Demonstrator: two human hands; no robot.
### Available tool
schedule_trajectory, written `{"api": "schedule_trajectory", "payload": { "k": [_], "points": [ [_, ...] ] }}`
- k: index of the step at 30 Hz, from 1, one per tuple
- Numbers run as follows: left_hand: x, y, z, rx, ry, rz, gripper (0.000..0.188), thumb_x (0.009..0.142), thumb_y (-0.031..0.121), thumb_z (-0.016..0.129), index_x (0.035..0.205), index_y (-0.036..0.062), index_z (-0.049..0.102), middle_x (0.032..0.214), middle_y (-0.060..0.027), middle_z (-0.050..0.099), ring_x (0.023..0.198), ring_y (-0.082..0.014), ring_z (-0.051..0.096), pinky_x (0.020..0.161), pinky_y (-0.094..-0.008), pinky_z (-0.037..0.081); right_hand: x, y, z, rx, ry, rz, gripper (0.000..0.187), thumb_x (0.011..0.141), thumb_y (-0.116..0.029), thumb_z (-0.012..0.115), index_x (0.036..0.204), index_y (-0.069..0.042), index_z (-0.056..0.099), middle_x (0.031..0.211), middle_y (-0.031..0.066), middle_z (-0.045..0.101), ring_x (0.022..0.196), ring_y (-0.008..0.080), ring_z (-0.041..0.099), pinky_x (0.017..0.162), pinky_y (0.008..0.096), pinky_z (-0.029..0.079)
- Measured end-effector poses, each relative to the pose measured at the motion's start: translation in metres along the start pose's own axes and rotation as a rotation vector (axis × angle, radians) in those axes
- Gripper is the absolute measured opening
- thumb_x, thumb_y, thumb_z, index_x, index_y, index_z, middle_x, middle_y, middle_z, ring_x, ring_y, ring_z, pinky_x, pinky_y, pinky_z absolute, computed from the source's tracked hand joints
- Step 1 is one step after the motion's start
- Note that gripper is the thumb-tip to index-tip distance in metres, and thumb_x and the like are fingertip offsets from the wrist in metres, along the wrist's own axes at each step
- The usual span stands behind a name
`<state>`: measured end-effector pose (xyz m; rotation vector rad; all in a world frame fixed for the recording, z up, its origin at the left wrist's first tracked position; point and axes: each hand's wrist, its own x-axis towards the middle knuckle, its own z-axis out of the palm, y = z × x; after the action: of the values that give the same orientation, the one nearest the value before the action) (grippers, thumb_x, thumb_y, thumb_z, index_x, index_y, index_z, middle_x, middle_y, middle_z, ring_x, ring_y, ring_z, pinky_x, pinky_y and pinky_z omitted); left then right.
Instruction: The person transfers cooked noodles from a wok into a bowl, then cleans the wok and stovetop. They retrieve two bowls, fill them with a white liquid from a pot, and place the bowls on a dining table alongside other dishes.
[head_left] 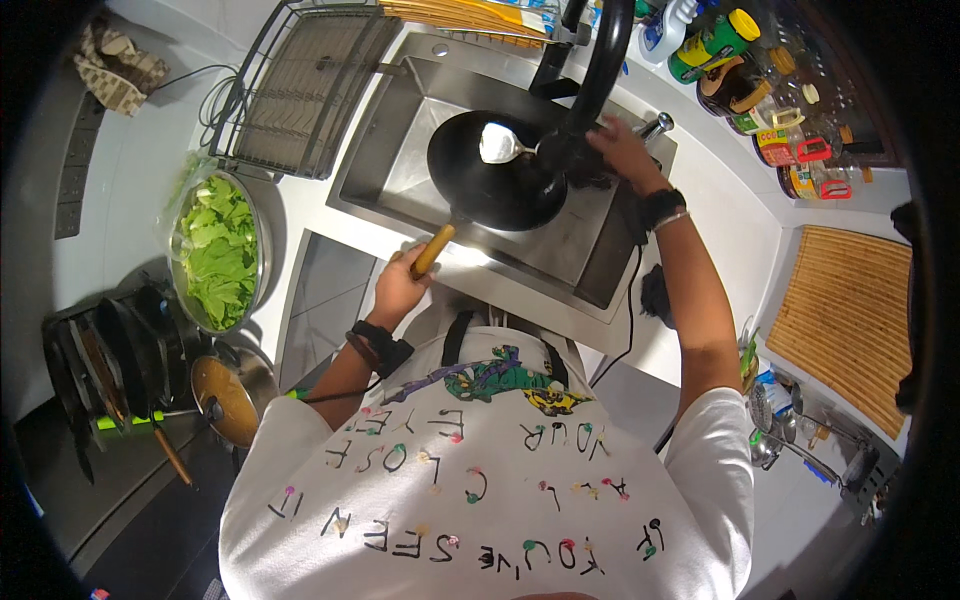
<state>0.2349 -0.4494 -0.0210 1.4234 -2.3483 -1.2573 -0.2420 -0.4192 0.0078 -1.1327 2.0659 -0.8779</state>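
Observation:
A black wok (pixel 497 195) is tilted inside the steel sink (pixel 385 165). Its wooden handle (pixel 433 252) points toward me over the front rim, and my left hand (pixel 398 290) is closed around it. A shiny, pale utensil head (pixel 497 143), perhaps a turner's, shows over the wok; its narrow neck runs right and disappears behind the black faucet (pixel 600 70). My right hand (pixel 627 155) is at the faucet's lower end, right of the wok, fingers curled against it. The spout hides part of those fingers.
A dish rack (pixel 300 90) stands left of the sink, above a bowl of leafy greens (pixel 218 255). Nearer are a lidded pot (pixel 228 400) and upright pans (pixel 125 350). Bottles (pixel 715 45) line the back right; a wooden board (pixel 840 320) lies at the right.

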Motion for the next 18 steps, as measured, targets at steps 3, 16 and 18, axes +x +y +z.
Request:
{"api": "schedule_trajectory", "payload": {
  "k": [3,16,18],
  "points": [
    [0.012,-0.003,-0.020,0.127,0.084,0.164,0.049,0.079,0.019,0.080,0.125,0.0098,0.066,0.104,-0.0167,0.067,0.094,-0.0327,0.068,0.083,-0.0368,0.054,0.014,-0.027,-0.008,-0.088,0.122,-0.263,0.051,0.093,-0.027,0.066,0.136,-0.006,0.050,0.122,0.0205,0.065,0.109,0.0325,0.065,0.091,0.0378,0.051],
    [0.029,-0.008,-0.036,0.021,-0.054,0.137,0.048,0.083,0.016,0.077,0.129,0.0072,0.063,0.106,-0.0171,0.069,0.092,-0.0291,0.070,0.083,-0.0332,0.054,0.037,-0.034,0.004,-0.228,0.200,-0.404,0.021,0.090,-0.018,0.065,0.106,-0.004,0.068,0.087,0.0167,0.069,0.081,0.0317,0.066,0.071,0.0379,0.052],
    [0.025,-0.004,-0.032,0.059,-0.058,0.108,0.048,0.083,0.015,0.077,0.128,0.0068,0.064,0.106,-0.0178,0.069,0.093,-0.0288,0.070,0.083,-0.0331,0.054,0.034,-0.033,0.007,-0.238,0.206,-0.427,0.020,0.091,-0.023,0.062,0.103,-0.008,0.069,0.085,0.0194,0.068,0.081,0.0397,0.065,0.070,0.0421,0.053]
  ]
}}
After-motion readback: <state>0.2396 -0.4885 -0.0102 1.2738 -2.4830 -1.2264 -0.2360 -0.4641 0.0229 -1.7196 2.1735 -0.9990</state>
